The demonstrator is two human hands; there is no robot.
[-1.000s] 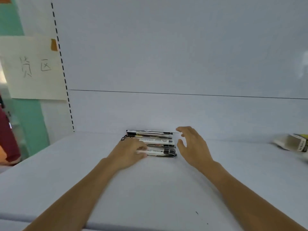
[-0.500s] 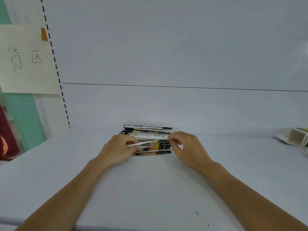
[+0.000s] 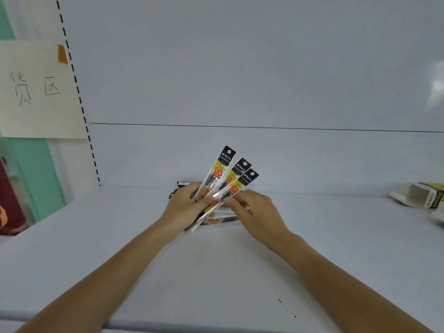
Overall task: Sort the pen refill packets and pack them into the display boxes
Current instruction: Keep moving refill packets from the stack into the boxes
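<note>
Three long pen refill packets [image 3: 230,176] with black tops and yellow-and-red labels fan upward from my left hand [image 3: 186,207], which grips their lower ends. My right hand [image 3: 252,212] pinches the packet lowest in the fan near its middle. Beneath both hands, at the back of the white shelf [image 3: 216,272], lies the stack of remaining refill packets [image 3: 222,218], mostly hidden by my fingers. An open white and yellow display box [image 3: 419,197] lies on its side at the far right.
The white back panel [image 3: 240,92] rises just behind the stack. A paper sign [image 3: 38,90] with handwritten characters hangs at the left beside a slotted upright. The shelf's front edge runs along the bottom of the view.
My left hand has lifted three packets off the stack and fanned them upright. My right hand has come in from the stack's right end and taken hold of the lowest one.
</note>
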